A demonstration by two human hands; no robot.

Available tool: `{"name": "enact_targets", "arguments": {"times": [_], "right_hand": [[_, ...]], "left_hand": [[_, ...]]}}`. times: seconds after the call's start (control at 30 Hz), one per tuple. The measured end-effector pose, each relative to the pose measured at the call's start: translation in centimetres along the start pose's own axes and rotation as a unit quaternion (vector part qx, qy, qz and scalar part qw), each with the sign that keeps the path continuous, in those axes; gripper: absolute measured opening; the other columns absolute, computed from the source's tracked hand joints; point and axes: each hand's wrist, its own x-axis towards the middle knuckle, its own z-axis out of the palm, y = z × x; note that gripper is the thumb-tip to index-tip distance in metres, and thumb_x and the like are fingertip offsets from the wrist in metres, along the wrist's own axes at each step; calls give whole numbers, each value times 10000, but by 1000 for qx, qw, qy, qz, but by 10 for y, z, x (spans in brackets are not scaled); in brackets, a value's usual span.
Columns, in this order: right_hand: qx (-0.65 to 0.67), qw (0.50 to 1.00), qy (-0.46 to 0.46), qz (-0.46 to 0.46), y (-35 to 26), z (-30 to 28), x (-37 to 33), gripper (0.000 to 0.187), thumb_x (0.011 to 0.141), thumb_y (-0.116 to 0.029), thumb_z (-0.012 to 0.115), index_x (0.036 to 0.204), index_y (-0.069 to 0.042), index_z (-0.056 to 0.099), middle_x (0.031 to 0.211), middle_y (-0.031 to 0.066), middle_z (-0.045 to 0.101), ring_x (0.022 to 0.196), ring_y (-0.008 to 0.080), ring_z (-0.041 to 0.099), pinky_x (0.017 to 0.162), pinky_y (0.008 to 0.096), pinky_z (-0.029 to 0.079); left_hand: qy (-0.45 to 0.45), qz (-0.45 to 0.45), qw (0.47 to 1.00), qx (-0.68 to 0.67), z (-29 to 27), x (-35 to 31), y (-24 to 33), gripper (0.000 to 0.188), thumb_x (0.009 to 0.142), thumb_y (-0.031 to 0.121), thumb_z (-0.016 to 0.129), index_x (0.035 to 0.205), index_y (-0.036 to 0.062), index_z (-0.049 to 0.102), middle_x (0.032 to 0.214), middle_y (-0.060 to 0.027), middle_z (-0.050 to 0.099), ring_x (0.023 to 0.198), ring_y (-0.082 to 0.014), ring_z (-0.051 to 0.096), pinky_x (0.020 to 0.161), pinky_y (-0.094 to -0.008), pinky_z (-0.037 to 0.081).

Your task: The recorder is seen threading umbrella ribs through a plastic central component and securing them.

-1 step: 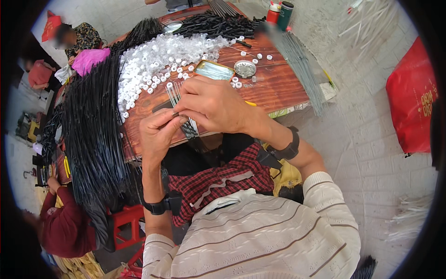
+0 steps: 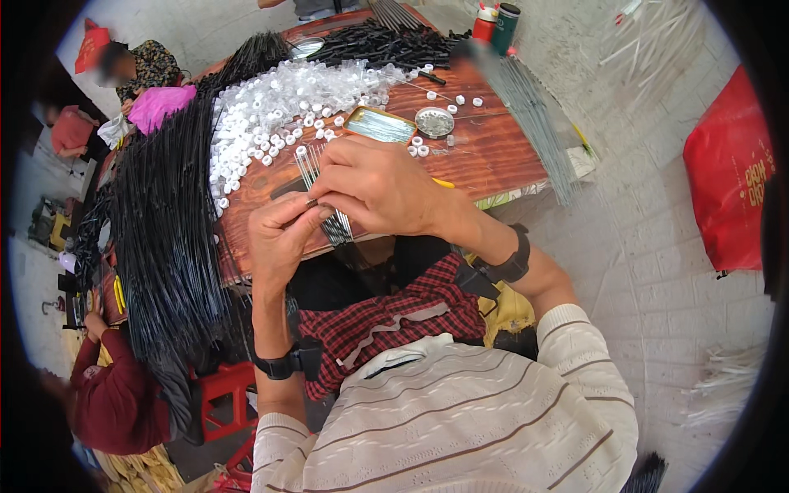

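Observation:
Over the table's near edge my left hand (image 2: pixel 281 238) and my right hand (image 2: pixel 374 185) meet at the fingertips. Both are closed in a pinch on a small dark piece (image 2: pixel 311 202), mostly covered by the fingers, so its kind is unclear. Beneath the hands lies a row of thin metal rods (image 2: pixel 341 223), partly hidden by my right hand. Just beyond the right knuckles sits an open shallow tin (image 2: pixel 380 125) of fine silvery pins or wires. Beside it is a small round dish (image 2: pixel 434 122) with tiny pieces.
White ring-shaped caps and clear plastic pieces (image 2: pixel 288 103) heap across the wooden table (image 2: pixel 485 156). Long black rods (image 2: pixel 164 222) hang over its left side; grey rods (image 2: pixel 534 123) lie at the right. Two bottles (image 2: pixel 504 29) stand at the back. Co-workers (image 2: pixel 123 394) sit at left.

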Motion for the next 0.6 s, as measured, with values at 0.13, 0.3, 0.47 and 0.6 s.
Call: {"name": "enact_targets", "arguments": {"times": [0.13, 0.3, 0.47, 0.6], "right_hand": [[82, 996, -19, 40, 3, -2, 5, 145, 771, -120, 725, 859, -40, 642, 815, 103, 551, 764, 296, 570, 643, 390, 461], [-8, 999, -21, 23, -11, 3, 5, 152, 809, -160, 698, 874, -45, 623, 841, 105, 550, 846, 307, 570, 718, 409, 447], [28, 998, -24, 53, -23, -1, 4, 153, 747, -95, 727, 870, -49, 646, 856, 101, 581, 822, 307, 588, 684, 395, 472], [36, 999, -27, 29, -25, 1, 10, 123, 784, -98, 701, 892, -55, 658, 860, 81, 590, 783, 274, 591, 660, 371, 480]], "left_hand": [[-31, 38, 998, 40, -6, 6, 3, 145, 838, -12, 656, 964, -35, 724, 850, -28, 668, 743, -70, 581, 639, -218, 450], [24, -12, 1000, -4, 7, -8, -2, 201, 836, 31, 612, 1012, -8, 700, 859, -39, 669, 790, -101, 592, 709, -264, 484], [-61, -8, 996, 57, 11, -15, -15, 158, 893, 66, 608, 1010, -9, 684, 899, -118, 695, 821, -190, 660, 729, -303, 500], [-93, 9, 994, 51, 11, -25, -38, 157, 960, 98, 561, 1036, -9, 646, 889, -104, 672, 809, -178, 626, 721, -309, 491]]}}
